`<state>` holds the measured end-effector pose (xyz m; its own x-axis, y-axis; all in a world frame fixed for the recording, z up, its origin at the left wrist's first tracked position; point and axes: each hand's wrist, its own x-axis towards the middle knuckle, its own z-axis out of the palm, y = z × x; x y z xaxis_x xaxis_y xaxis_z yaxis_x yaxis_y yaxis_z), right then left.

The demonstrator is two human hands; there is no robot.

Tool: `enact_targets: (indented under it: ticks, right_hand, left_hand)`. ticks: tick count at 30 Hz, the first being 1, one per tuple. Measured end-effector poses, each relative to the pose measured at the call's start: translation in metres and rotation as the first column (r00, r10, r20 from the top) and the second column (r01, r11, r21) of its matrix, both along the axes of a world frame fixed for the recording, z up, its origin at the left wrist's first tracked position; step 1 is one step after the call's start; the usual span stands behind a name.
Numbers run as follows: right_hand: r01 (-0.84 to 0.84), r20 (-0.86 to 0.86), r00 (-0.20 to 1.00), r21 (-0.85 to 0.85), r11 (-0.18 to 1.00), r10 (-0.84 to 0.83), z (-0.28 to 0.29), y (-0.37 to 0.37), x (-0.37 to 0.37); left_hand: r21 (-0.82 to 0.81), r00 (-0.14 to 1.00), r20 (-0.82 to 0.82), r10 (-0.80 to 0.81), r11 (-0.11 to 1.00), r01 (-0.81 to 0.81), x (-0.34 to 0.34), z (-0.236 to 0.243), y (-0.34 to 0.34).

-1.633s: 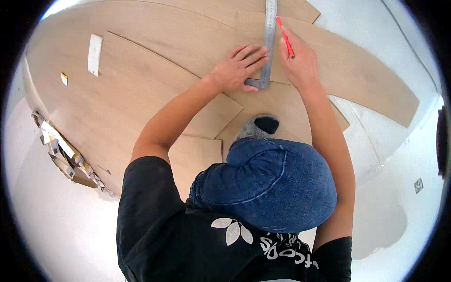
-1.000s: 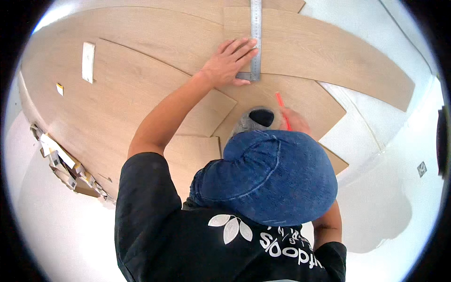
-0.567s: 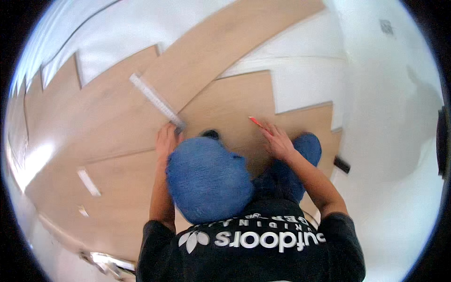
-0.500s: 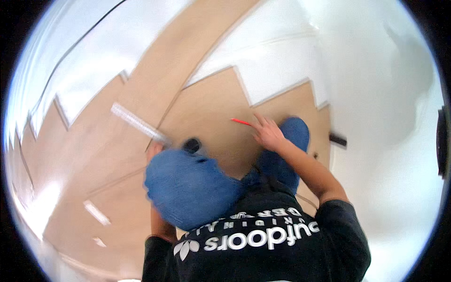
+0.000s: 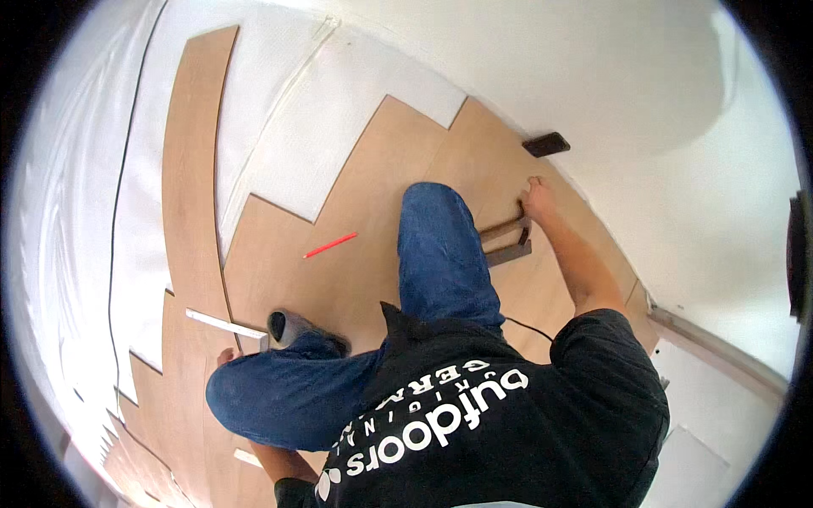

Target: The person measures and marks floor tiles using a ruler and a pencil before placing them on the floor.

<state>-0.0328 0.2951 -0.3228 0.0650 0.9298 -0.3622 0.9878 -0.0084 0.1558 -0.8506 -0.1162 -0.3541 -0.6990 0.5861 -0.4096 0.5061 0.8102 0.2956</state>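
My right hand [image 5: 539, 200] is closed at the right edge of the wood-look flooring, its curled fingers against the upper end of a dark, angular frame-shaped tool [image 5: 509, 240]. What the fingers hold, if anything, I cannot make out. My left hand [image 5: 226, 356] shows only as fingertips beyond my left knee, beside a pale try square [image 5: 222, 323]; the knee hides the rest. The square lies across the seam between a long loose plank [image 5: 196, 161] and the laid boards [image 5: 313, 284]. A red pencil [image 5: 331, 245] rests on the boards before my knees.
White underlay [image 5: 296, 165] extends beyond the stepped board ends. A dark block [image 5: 547, 145] stands against the white wall [image 5: 644, 110] at the right. A black cable [image 5: 127, 182] runs along the left. My foot [image 5: 296, 330] is beside the square.
My right hand has left the red pencil on the boards and moved right, to the dark tool. My view has turned. My left hand stays beside the square.
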Motion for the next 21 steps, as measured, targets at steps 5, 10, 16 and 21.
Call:
enact_targets:
  ticks: [5,10,16,21]
  right_hand:
    - [-0.739,0.416,0.516,-0.225,0.635,0.749,-0.014,0.103,0.028]
    - [-0.557,0.476,0.213,-0.658,0.506,0.853,-0.035,0.166,0.076]
    - [-0.652,0.348,0.165,-0.663,0.367,0.923,-0.060,0.185,0.105]
    - [-0.371,0.247,0.603,-0.755,0.541,0.758,0.008,0.137,-0.022]
  left_hand:
    - [0.050,0.991,-0.052,0.125,0.991,-0.123,-0.025,0.080,-0.033]
    - [-0.058,0.949,-0.224,0.221,0.969,-0.240,0.055,0.208,0.010]
    - [0.290,0.885,-0.152,0.440,0.876,-0.385,0.104,0.299,0.052]
    - [0.417,0.945,-0.117,0.305,0.879,-0.232,0.180,0.378,0.153]
